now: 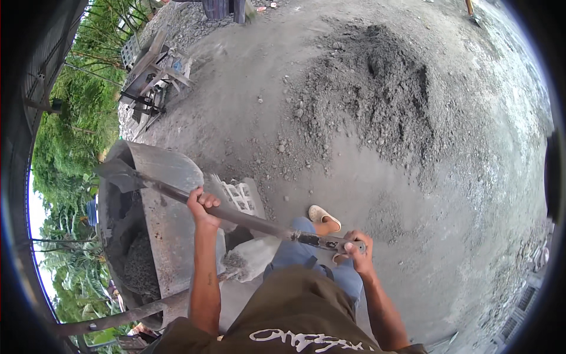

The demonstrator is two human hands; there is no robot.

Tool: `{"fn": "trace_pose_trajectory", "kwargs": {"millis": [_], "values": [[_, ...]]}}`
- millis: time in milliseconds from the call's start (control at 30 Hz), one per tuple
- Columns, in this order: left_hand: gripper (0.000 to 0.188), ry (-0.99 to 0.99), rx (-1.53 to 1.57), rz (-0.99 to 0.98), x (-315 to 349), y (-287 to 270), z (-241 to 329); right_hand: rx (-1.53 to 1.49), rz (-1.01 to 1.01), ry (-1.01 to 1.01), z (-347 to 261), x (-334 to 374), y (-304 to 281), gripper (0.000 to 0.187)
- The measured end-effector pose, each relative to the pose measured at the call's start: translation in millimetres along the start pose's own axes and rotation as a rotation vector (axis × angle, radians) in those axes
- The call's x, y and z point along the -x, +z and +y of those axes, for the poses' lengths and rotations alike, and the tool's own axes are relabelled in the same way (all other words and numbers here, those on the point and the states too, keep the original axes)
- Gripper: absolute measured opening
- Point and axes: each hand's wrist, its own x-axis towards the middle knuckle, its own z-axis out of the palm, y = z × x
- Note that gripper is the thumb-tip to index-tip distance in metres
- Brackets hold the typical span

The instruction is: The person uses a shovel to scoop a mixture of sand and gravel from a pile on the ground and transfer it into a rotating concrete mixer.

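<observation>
Both my hands grip a long shovel (pixel 250 220) that slants from upper left to lower right across my body. My left hand (pixel 203 206) wraps round the shaft partway along, close to the metal machine. My right hand (pixel 358 248) is closed on the handle's end, in front of my legs. The shovel's blade, slightly blurred, is over the mouth of a large grey metal drum or hopper (pixel 168 218). Inside that opening lies grey, gravelly mix (pixel 140 265). Whether any material rests on the blade, I cannot tell.
A heap of grey sand and gravel (pixel 383 82) spreads over the ground ahead. Beside the drum stand a pale hollow block (pixel 239 194) and a whitish sack (pixel 253 259). A wooden stand (pixel 156 76) is at the far left. A metal bar (pixel 118 318) runs at lower left.
</observation>
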Motion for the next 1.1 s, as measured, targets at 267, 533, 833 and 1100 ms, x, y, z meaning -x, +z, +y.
{"fn": "trace_pose_trajectory", "kwargs": {"millis": [267,533,833,1100], "values": [[0.019,-0.18,-0.424,-0.097,-202.1,75.0,-145.6,-0.204,0.295,0.49,32.4,-91.8,73.2,0.03],[0.065,-0.541,-0.846,-0.44,-134.8,-98.3,-359.0,-0.182,0.875,0.522,227.9,-293.9,71.1,0.026],[0.044,-0.618,0.115,0.378,-44.9,-156.2,-273.6,0.087,0.206,1.436,191.3,-216.3,152.1,0.042],[0.028,-0.547,0.366,0.732,-18.5,-138.0,-232.6,0.142,0.159,1.293,458.1,-385.1,108.8,0.04]]}}
